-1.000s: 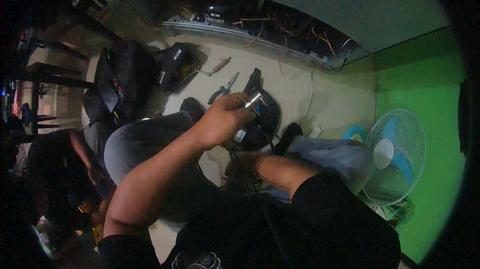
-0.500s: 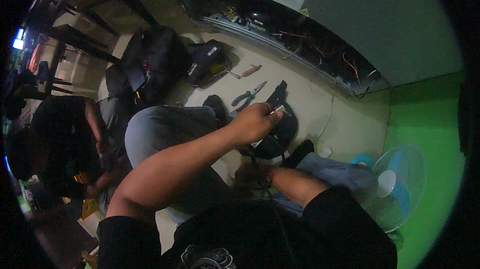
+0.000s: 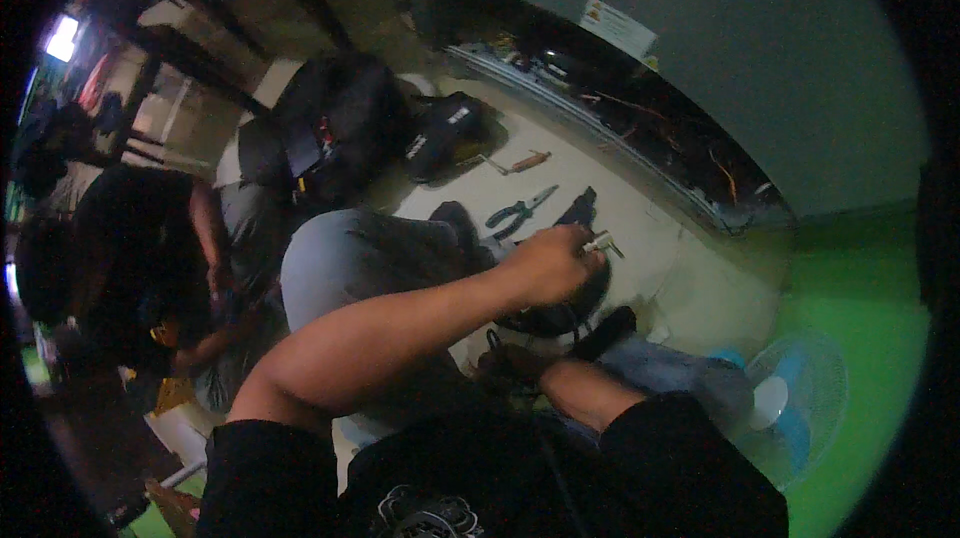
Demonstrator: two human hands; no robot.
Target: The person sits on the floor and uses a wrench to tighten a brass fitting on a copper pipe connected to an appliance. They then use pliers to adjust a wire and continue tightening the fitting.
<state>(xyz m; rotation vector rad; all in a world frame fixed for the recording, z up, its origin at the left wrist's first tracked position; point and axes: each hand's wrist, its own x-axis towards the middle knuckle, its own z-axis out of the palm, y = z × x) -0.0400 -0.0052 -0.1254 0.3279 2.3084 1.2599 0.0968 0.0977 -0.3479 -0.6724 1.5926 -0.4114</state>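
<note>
My left hand is closed round a small pale metallic cylinder with a thin bent tip, its end sticking out past the fingers. Beneath that hand lies a black pouch, partly covered by it. Lower down, between my legs, my right hand is curled in shadow. A dark cord loop shows at its fingers, but what they grip is too dark to make out. Long-nose pliers with dark handles rest on the floor just beyond my left hand.
A brown-handled tool lies beyond the pliers, near a black cap-like item and a black bag. Ahead, a large grey appliance has loose wires in its dark base. A fan stands at right; another person sits at left.
The whole view has shifted, so the floor things appear lower and further right. My left hand has moved slightly right with the cylinder still in it. The right hand stays low between the legs.
</note>
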